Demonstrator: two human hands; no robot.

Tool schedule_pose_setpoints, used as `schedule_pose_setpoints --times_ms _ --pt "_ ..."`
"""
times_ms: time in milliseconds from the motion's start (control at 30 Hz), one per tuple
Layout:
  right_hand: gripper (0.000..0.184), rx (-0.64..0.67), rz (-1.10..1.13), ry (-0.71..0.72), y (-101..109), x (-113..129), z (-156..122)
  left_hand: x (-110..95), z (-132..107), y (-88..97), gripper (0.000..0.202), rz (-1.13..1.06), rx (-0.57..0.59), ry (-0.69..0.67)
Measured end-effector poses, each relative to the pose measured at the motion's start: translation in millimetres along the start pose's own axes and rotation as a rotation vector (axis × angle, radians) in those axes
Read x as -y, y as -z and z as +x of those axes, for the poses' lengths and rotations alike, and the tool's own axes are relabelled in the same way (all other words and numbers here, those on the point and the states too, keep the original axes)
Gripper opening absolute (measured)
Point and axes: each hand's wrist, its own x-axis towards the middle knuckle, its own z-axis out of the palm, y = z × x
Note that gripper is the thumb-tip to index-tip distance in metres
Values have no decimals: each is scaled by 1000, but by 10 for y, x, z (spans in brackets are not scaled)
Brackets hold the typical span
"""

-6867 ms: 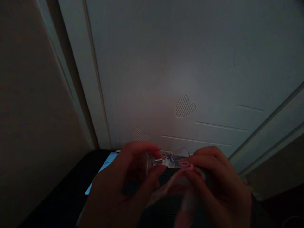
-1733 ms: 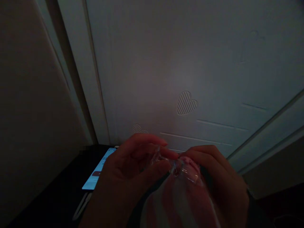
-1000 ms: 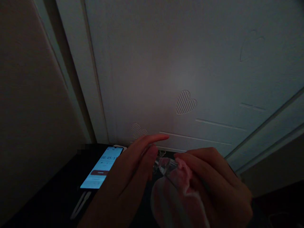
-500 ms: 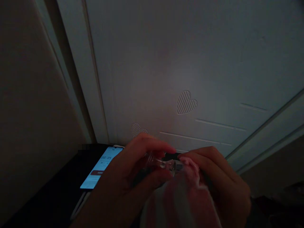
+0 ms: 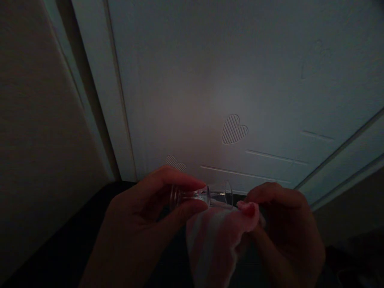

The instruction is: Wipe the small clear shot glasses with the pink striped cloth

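Note:
My left hand (image 5: 141, 224) pinches a small clear drinking glass (image 5: 220, 195) between thumb and fingers. The glass lies on its side, its wider open end pointing right and a flared foot partly hidden within my grip. In my right hand (image 5: 289, 226) is the bunched upper corner of a cloth (image 5: 210, 236) with pink and white stripes. The cloth hangs below the glass, close against its lower side; whether it touches is hard to tell. My right fingers stay just off the open end.
A pale panel (image 5: 180, 80) with engraved hearts and lines rises right behind my hands. To the left runs a wall (image 5: 39, 140) with a vertical trim. The dark surface (image 5: 60, 248) below shows little detail in the dim light.
My right hand has drawn the cloth away from the glass, rightward, baring its open end. My left hand has shifted slightly left. The lit phone at the left is no longer visible.

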Motion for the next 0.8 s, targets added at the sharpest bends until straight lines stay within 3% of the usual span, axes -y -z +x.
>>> schedule_pose_setpoints --times_ms 233,567,800 --pt "20 32 170 -50 -41 44 23 -26 -11 3 11 -66 57 49" --pt "16 74 111 27 12 33 46 11 -10 6 13 -130 81 30" --pt "8 95 61 66 5 90 68 2 -21 -25 15 -187 57 95"
